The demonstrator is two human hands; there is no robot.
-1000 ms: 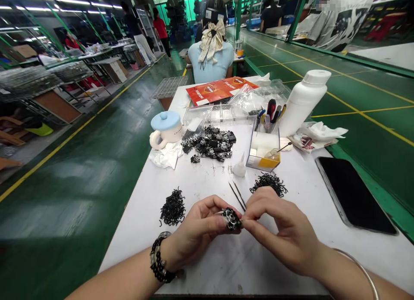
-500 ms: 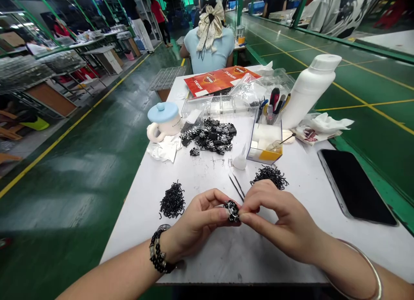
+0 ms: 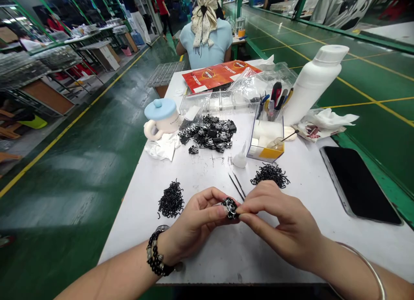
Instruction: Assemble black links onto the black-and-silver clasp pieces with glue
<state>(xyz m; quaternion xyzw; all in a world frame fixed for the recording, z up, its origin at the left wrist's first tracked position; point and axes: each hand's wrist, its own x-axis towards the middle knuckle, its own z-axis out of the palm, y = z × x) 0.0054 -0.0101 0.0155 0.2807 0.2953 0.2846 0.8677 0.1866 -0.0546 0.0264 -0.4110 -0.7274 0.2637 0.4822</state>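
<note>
Between thumb and fingers, my left hand grips a small black-and-silver part above the near part of the table. My right hand is closed in a pinch at the part's right edge; whatever lies between those fingertips is too small to make out. Tweezers lie just beyond the hands. Small curved black pieces form one pile left of my left hand and another pile behind my right hand. Farther back is a heap of similar black-and-silver parts.
A lidded mug and crumpled tissue stand at the left. A small white bottle, a tool box, a tall white bottle and a phone are toward the right. Beyond the table sits a person.
The view has shifted slightly. Both hands stay at the small part, with my right fingertips still pinched at its right edge and the part turned very little.
</note>
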